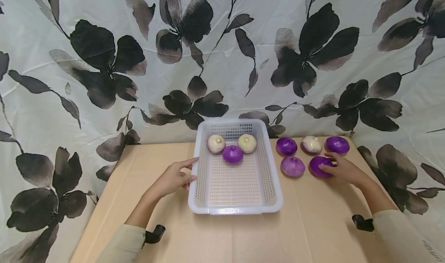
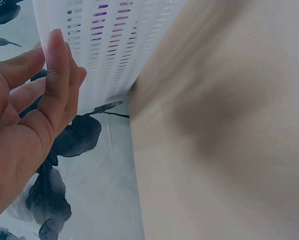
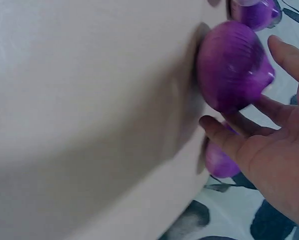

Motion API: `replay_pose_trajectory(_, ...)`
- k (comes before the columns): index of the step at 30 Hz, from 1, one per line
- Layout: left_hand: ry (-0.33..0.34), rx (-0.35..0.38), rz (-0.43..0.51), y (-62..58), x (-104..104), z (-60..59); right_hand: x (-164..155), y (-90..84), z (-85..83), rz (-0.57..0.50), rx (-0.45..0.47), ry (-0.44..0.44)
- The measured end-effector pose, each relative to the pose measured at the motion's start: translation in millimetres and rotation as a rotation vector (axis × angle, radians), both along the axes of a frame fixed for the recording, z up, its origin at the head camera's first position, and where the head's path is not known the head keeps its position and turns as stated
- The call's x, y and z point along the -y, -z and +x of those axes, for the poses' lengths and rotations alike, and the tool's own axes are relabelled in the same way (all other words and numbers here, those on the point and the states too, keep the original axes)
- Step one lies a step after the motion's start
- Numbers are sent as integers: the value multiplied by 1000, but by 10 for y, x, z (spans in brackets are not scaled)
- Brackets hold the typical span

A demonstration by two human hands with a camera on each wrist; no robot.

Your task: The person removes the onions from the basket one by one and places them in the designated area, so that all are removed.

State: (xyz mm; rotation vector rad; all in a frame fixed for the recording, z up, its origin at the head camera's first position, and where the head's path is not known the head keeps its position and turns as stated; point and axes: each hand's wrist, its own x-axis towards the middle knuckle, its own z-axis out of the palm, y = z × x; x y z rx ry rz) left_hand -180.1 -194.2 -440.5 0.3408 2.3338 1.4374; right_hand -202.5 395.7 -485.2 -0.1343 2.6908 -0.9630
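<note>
Resting on the tan cardboard tabletop [image 1: 243, 236], my right hand [image 1: 342, 169] lies against the dark purple round onion [image 1: 320, 166] at the near right of the loose group, fingers nearly straight and spread along its right side; nothing is lifted, and the wrist view shows fingertips touching its skin rather than closing round it. That onion sits on the table, just right of a paler purple onion [image 1: 292, 166], with its flattened body lying broad side down; its short axis appears to stand roughly upright, though my fingers hide the tip in the head view. Behind it stand three more: a purple onion [image 1: 286, 145], a whitish onion [image 1: 311, 144] and another purple onion [image 1: 337, 145].

My left hand [image 1: 172, 179] is relaxed with the forefinger extended, its tip at the left rim of the white perforated plastic basket [image 1: 236, 205]; it grasps nothing. The basket's long axis runs away from me toward the flowered curtain [image 1: 104, 62]. At its far end lie two cream onions [image 1: 216, 143] [image 1: 247, 143] and one purple onion [image 1: 232, 154] between them.
</note>
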Motion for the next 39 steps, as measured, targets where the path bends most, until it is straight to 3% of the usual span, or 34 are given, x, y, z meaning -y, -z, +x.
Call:
replay_pose_trajectory(10, 0, 5, 10, 7, -1, -1, 139, -384, -7, 7, -52, -40)
replay_pose_trajectory(16, 1, -1, 16, 4, -4, -5, 362, -575, -24, -31, -154, -96)
replay_pose_trajectory(22, -1, -5, 6, 0, -1, -3, 712, -807, -49, -61, -148, -133)
replay_pose_trajectory(30, -4, -3, -1, -4, -12, -2, 1158, -949, -202, -83, -179, -217)
replay_pose_trajectory(39, 2, -4, -1, 11, 6, -11, 1603, -1102, -508, -75, -127, -294)
